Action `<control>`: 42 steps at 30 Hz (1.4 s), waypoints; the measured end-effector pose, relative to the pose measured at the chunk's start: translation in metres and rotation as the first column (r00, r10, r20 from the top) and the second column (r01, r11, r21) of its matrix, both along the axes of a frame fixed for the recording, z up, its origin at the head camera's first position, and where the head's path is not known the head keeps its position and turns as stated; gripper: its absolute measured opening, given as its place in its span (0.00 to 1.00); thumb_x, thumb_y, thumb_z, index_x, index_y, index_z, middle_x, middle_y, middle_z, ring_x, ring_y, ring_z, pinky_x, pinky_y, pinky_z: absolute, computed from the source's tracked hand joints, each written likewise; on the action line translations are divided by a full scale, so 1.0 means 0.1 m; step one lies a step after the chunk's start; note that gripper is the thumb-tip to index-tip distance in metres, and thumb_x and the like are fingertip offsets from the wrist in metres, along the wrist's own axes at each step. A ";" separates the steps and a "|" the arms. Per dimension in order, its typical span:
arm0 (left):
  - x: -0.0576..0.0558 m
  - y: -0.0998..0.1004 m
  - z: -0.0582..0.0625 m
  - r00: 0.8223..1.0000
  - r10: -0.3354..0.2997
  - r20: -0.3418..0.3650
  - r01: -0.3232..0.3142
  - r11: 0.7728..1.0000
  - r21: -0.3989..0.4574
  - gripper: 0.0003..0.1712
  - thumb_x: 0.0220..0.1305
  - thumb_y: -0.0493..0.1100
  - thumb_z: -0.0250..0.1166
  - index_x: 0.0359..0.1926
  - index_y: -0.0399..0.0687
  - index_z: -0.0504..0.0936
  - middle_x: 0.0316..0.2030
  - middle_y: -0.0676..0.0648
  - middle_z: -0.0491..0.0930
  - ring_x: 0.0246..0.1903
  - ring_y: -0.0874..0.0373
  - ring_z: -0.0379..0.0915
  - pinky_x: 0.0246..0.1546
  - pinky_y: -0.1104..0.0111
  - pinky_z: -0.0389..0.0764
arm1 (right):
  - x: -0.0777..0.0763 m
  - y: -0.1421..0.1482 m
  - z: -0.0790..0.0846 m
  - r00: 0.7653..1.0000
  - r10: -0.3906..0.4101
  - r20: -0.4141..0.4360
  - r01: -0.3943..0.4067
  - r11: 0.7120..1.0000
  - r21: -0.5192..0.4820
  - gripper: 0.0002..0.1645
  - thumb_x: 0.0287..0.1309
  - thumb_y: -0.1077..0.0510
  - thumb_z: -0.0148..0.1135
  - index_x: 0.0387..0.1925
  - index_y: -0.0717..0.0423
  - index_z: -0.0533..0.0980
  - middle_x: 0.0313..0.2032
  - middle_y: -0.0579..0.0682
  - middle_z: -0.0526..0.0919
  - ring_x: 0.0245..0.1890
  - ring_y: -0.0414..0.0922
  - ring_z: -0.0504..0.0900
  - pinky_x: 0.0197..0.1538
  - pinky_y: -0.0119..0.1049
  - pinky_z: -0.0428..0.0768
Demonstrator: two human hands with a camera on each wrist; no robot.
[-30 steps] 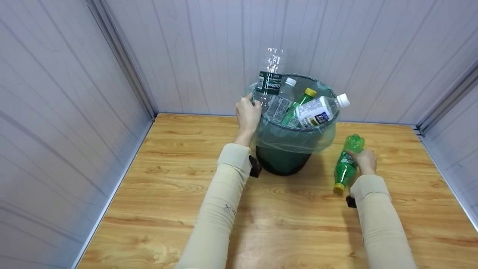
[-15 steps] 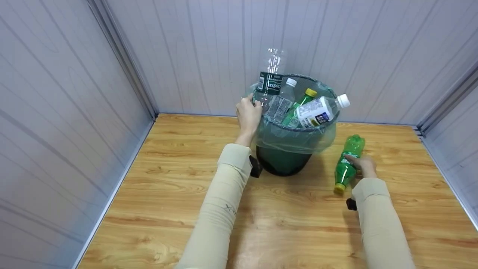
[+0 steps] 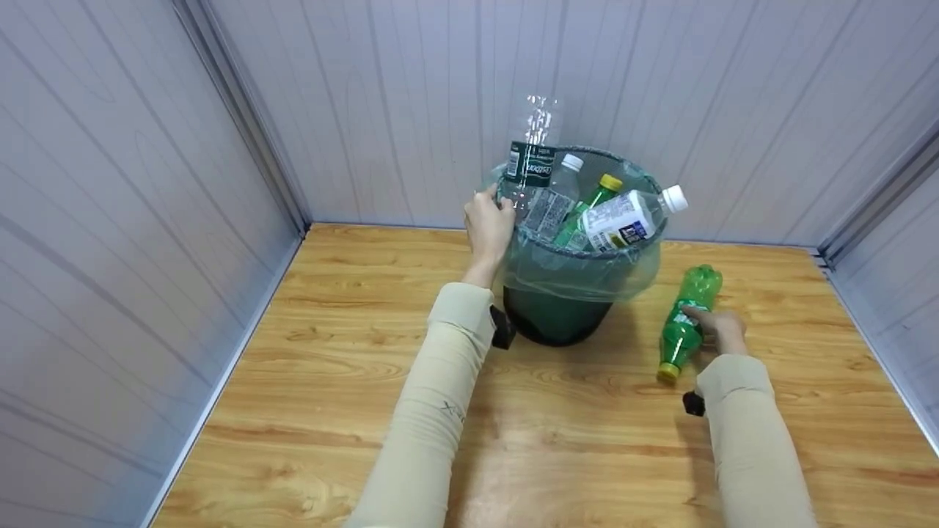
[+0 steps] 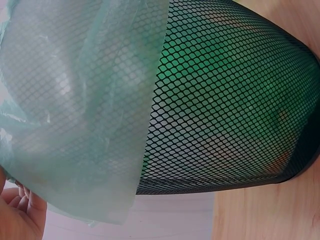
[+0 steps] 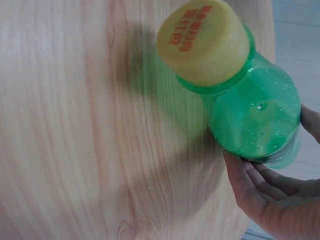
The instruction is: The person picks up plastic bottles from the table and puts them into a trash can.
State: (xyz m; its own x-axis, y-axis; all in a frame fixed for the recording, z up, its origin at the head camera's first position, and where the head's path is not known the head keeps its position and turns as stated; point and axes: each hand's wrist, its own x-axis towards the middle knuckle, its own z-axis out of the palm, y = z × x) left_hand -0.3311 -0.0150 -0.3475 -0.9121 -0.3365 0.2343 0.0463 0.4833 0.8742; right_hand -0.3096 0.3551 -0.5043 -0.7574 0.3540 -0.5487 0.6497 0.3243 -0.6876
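My left hand [image 3: 489, 226] grips the left rim of a black mesh wastebasket [image 3: 554, 323], where a thin green bag liner [image 4: 90, 100] folds over the edge. In the left wrist view its curled fingers show at the lower left, partly hidden by the liner. On the right, my right hand [image 3: 722, 328] holds a green plastic bottle [image 3: 682, 339] with a yellow cap [image 5: 205, 45] pointing towards me. The right wrist view has the thumb on one side of the bottle and the fingers on the other. The bottle is tilted, close over the tabletop.
Several bottles poke out of the basket: a clear one with a dark green label [image 3: 531, 163], a white-capped one [image 3: 571, 163], a yellow-capped green one [image 3: 609, 183] and a white-labelled one [image 3: 620, 220] leaning over the right rim. Panel walls [image 3: 411, 110] enclose the wooden table [image 3: 352, 352].
The right hand and the green bottle have shifted slightly right, and the hand has come a little nearer to me. The left hand and basket stay in place.
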 end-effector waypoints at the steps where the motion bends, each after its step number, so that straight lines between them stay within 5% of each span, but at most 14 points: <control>1: 0.00 0.00 0.00 1.000 -0.003 -0.001 0.003 1.000 0.003 0.20 0.61 0.39 0.54 0.54 0.37 0.72 0.50 0.41 0.73 0.38 0.59 0.74 0.38 0.68 0.74 | 0.02 0.00 0.02 1.000 -0.006 -0.013 0.006 1.000 0.004 0.53 0.41 0.34 0.61 0.56 0.70 0.58 0.45 0.66 0.71 0.34 0.50 0.77 0.34 0.34 0.77; 5: 0.01 0.00 -0.01 1.000 -0.007 -0.003 0.007 1.000 0.000 0.21 0.61 0.39 0.53 0.54 0.37 0.71 0.50 0.41 0.73 0.36 0.60 0.74 0.37 0.68 0.74 | 0.15 -0.08 0.23 0.997 0.001 -0.083 -0.002 1.000 -0.007 0.50 0.48 0.39 0.58 0.58 0.74 0.55 0.47 0.66 0.70 0.33 0.49 0.78 0.45 0.42 0.75; 9: 0.01 -0.01 -0.02 1.000 -0.004 -0.026 0.004 1.000 -0.019 0.20 0.60 0.38 0.53 0.53 0.35 0.72 0.48 0.40 0.75 0.36 0.60 0.74 0.39 0.67 0.74 | 0.18 -0.06 0.32 0.989 0.024 -0.143 -0.016 0.999 0.052 0.50 0.47 0.37 0.57 0.56 0.74 0.58 0.40 0.59 0.70 0.24 0.40 0.76 0.39 0.38 0.77; 15: 0.01 -0.01 -0.03 1.000 -0.009 -0.022 0.008 1.000 -0.008 0.20 0.60 0.38 0.53 0.53 0.35 0.72 0.49 0.41 0.74 0.45 0.57 0.73 0.46 0.66 0.71 | 0.22 -0.03 0.45 0.978 0.031 -0.205 -0.021 0.999 0.047 0.54 0.47 0.34 0.55 0.61 0.72 0.53 0.57 0.67 0.61 0.20 0.33 0.74 0.41 0.36 0.76; 26: 0.00 0.00 0.00 1.000 0.000 -0.007 0.000 1.000 0.003 0.20 0.60 0.39 0.54 0.54 0.36 0.72 0.50 0.41 0.73 0.44 0.57 0.73 0.44 0.66 0.72 | 0.37 -0.13 0.82 0.911 -0.029 -0.411 0.046 0.998 0.032 0.54 0.44 0.34 0.57 0.63 0.66 0.53 0.58 0.63 0.63 0.25 0.27 0.68 0.36 0.27 0.76; 34: 0.01 0.00 0.01 1.000 0.000 -0.010 0.000 1.000 -0.007 0.21 0.60 0.39 0.54 0.54 0.36 0.72 0.51 0.41 0.72 0.47 0.56 0.71 0.47 0.66 0.71 | 0.52 -0.25 1.16 0.822 -0.141 -0.552 0.094 0.989 -0.112 0.49 0.44 0.44 0.64 0.62 0.67 0.56 0.43 0.49 0.69 0.26 0.30 0.73 0.29 0.23 0.75; 42: 0.00 -0.01 -0.01 1.000 -0.004 -0.021 0.003 0.999 -0.032 0.21 0.59 0.38 0.54 0.53 0.35 0.72 0.46 0.40 0.76 0.37 0.56 0.76 0.40 0.66 0.74 | 0.77 -0.40 1.46 0.664 -0.275 -0.696 0.011 0.933 -0.358 0.43 0.42 0.57 0.68 0.57 0.71 0.61 0.35 0.47 0.72 0.30 0.36 0.75 0.27 0.24 0.76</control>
